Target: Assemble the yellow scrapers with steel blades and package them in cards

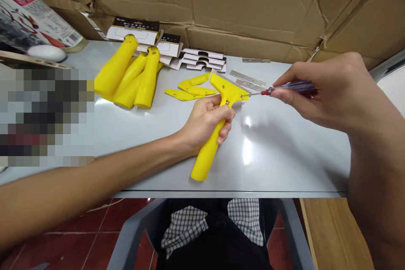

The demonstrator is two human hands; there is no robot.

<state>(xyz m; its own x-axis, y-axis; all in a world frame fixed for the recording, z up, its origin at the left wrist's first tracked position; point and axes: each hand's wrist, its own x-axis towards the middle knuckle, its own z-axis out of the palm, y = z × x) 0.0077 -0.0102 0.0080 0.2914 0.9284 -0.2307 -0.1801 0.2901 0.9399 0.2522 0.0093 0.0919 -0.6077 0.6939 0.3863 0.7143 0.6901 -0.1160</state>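
My left hand [210, 120] is wrapped round the neck of a yellow scraper [207, 154], its handle slanting toward the table's front edge. A metal blade shows along the scraper's wide head. In my right hand [319, 88] is a screwdriver [295, 87] with a translucent purple handle and a red collar. Its thin shaft points left, with the tip at a screw near the right end of the head. Just behind the scraper lie loose yellow clamp plates [193, 88] and several flat metal blades [248, 78]. A small screw [243, 103] rests beside the head.
Several yellow handles [147, 78] are piled at the back left, by black-and-white packaging cards [134, 29]. Folded white cards [204, 59] lie behind the plates. Cardboard [234, 4] walls the rear of the grey table [278, 160]. A bottle-like container [41, 12] and white mouse [47, 52] stand far left.
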